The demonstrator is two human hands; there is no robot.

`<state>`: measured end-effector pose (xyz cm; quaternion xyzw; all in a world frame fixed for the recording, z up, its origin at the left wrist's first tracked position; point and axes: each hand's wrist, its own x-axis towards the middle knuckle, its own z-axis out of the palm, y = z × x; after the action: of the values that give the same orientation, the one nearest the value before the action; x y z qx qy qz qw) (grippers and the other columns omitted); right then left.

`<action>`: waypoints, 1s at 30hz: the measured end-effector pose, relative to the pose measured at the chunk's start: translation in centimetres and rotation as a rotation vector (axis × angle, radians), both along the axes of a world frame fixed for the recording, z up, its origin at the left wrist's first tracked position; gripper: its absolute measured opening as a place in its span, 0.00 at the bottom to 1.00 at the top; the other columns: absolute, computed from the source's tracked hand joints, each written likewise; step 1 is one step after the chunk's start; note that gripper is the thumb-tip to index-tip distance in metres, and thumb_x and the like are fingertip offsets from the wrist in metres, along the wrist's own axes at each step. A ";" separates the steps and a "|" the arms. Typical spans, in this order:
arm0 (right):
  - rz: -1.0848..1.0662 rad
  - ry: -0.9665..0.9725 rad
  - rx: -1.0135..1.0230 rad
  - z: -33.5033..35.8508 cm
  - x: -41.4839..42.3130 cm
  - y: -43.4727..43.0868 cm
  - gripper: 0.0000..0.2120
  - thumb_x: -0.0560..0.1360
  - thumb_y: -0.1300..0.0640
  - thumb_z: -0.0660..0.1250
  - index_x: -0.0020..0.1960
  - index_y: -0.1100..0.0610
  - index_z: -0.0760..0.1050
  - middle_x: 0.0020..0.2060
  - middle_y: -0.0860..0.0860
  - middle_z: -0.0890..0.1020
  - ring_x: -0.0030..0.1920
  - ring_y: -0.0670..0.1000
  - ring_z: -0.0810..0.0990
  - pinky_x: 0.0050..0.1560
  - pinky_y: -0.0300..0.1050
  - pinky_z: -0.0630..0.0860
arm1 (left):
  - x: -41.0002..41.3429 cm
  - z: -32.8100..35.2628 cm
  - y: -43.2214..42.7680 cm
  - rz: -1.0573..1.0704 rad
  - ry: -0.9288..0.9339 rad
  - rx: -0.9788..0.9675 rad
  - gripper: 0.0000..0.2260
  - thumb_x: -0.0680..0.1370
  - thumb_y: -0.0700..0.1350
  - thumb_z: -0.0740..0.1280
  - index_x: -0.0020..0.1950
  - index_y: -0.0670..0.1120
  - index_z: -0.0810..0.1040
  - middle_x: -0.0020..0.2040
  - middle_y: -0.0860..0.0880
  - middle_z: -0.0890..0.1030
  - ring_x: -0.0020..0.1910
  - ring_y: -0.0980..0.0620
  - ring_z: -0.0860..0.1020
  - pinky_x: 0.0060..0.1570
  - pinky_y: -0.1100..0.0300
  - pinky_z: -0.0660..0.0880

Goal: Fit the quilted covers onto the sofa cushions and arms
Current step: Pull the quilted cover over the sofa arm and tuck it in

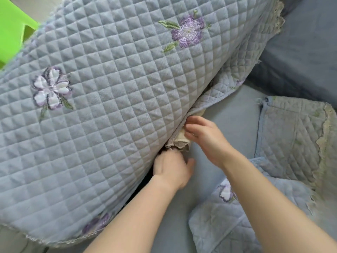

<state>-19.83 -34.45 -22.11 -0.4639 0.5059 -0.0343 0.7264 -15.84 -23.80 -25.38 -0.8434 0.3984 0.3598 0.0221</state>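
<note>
A blue quilted cover (113, 99) with embroidered purple flowers lies over the sofa arm and fills the left of the view. Its cream lace edge (179, 143) is bunched at the crease between the arm and the blue seat cushion (231, 121). My left hand (171, 168) reaches into that crease just below the bunched edge; its fingers are hidden in the gap and only the thumb shows. My right hand (204, 136) rests on the lace edge with fairly straight fingers pressing it toward the arm.
A second quilted cover (291, 136) with lace trim lies on the seat at the right. A third (237, 221) lies under my right forearm. A plain blue back cushion (302, 52) stands at the upper right. A bright green object (11, 28) is beyond the arm, top left.
</note>
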 end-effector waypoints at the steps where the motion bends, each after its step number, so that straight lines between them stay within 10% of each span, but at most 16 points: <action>1: 0.003 0.040 -0.062 0.1 -0.1 -0.3 0.10 0.76 0.68 0.62 0.53 0.59 0.79 0.45 0.51 0.82 0.48 0.47 0.78 0.51 0.41 0.75 | 0.0 -0.1 -0.5 -0.013 -0.006 0.012 0.24 0.78 0.60 0.56 0.56 0.42 0.79 0.55 0.41 0.81 0.56 0.42 0.79 0.53 0.56 0.73; 4: 0.048 0.323 -0.450 0.0 -1.8 0.3 0.05 0.71 0.61 0.67 0.44 0.56 0.81 0.37 0.49 0.84 0.41 0.48 0.80 0.44 0.45 0.76 | 0.0 -0.5 0.4 0.028 0.034 -0.045 0.30 0.77 0.59 0.58 0.71 0.40 0.67 0.69 0.39 0.70 0.68 0.43 0.70 0.65 0.55 0.66; 9: 0.173 0.131 -0.200 -0.5 -0.2 4.6 0.09 0.76 0.62 0.61 0.47 0.59 0.80 0.39 0.46 0.82 0.39 0.43 0.76 0.40 0.35 0.73 | -0.5 -1.2 9.6 -0.041 0.176 -0.284 0.36 0.79 0.54 0.58 0.78 0.45 0.40 0.79 0.49 0.40 0.77 0.56 0.39 0.73 0.63 0.36; 11: 0.267 0.241 -0.263 -1.2 0.8 4.5 0.10 0.76 0.61 0.58 0.48 0.59 0.78 0.37 0.46 0.78 0.37 0.45 0.73 0.33 0.34 0.69 | -0.2 -1.5 11.4 -0.004 0.223 -0.289 0.35 0.78 0.54 0.59 0.79 0.48 0.42 0.79 0.54 0.42 0.76 0.60 0.40 0.70 0.68 0.36; 16: 0.459 0.331 -0.289 -2.4 1.3 5.1 0.18 0.74 0.65 0.53 0.62 0.58 0.71 0.56 0.51 0.76 0.55 0.51 0.73 0.53 0.41 0.68 | 0.7 -1.2 10.0 0.112 0.355 -0.256 0.36 0.74 0.48 0.64 0.79 0.48 0.50 0.79 0.54 0.51 0.76 0.59 0.49 0.72 0.69 0.46; 21: 0.357 0.341 -0.162 -1.3 2.1 1.4 0.11 0.72 0.70 0.56 0.46 0.65 0.77 0.45 0.57 0.78 0.48 0.57 0.78 0.51 0.50 0.78 | 1.9 1.0 8.4 0.014 0.333 -0.150 0.29 0.75 0.46 0.62 0.76 0.45 0.60 0.76 0.49 0.63 0.74 0.51 0.62 0.71 0.59 0.60; 26: 0.038 0.423 -0.626 1.2 0.3 2.2 0.08 0.67 0.57 0.62 0.32 0.56 0.78 0.30 0.53 0.80 0.39 0.57 0.78 0.39 0.47 0.76 | 5.5 5.9 5.6 -0.035 0.034 -0.747 0.16 0.72 0.40 0.62 0.58 0.46 0.81 0.64 0.49 0.77 0.63 0.51 0.74 0.61 0.57 0.72; 30: -0.335 0.013 0.179 1.6 1.5 5.8 0.16 0.78 0.56 0.60 0.61 0.62 0.77 0.61 0.58 0.79 0.63 0.55 0.76 0.67 0.52 0.69 | 12.2 6.7 2.0 -0.029 -0.309 -0.785 0.19 0.75 0.42 0.61 0.66 0.43 0.73 0.73 0.43 0.67 0.73 0.44 0.62 0.73 0.50 0.57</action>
<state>-18.31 -28.65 -20.54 -0.3069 0.5820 -0.1067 0.7455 -3.68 -21.79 -18.71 -0.8262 0.5090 0.0499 -0.2364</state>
